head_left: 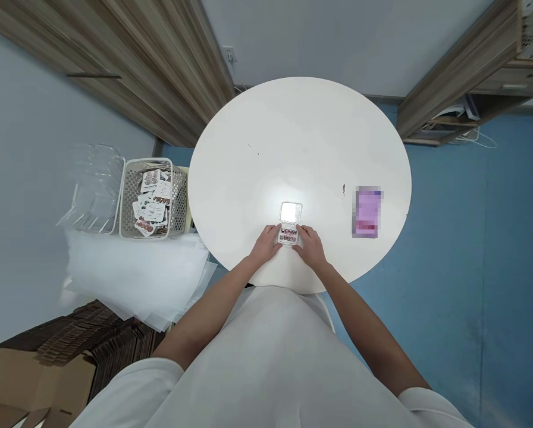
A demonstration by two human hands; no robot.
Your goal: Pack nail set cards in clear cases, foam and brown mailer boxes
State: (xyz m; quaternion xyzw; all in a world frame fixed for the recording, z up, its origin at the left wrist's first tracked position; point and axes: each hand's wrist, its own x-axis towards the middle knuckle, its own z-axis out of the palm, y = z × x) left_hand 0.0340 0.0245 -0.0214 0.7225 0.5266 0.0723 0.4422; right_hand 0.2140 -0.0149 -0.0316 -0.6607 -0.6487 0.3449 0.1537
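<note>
A small clear plastic case (288, 236) rests near the front edge of the white table (293, 131), with two rows of dark and pinkish oval pieces, apparently press-on nails, inside. Its lid (291, 212) is flipped up on the far side and catches bright light. Along the case's left side my left hand (265, 246) is closed, thumb near the front corner and fingers at the far corner. On the opposite side my right hand (312, 247) grips it the same way. Both hands hold the case between them.
On the table's right lies a blurred purple rectangular item (367, 212). Left of the table stand a white basket (177, 202) of nail cards and some clear plastic trays (94, 190). Translucent sheets (137, 270) and cardboard boxes (38, 380) lie nearer me.
</note>
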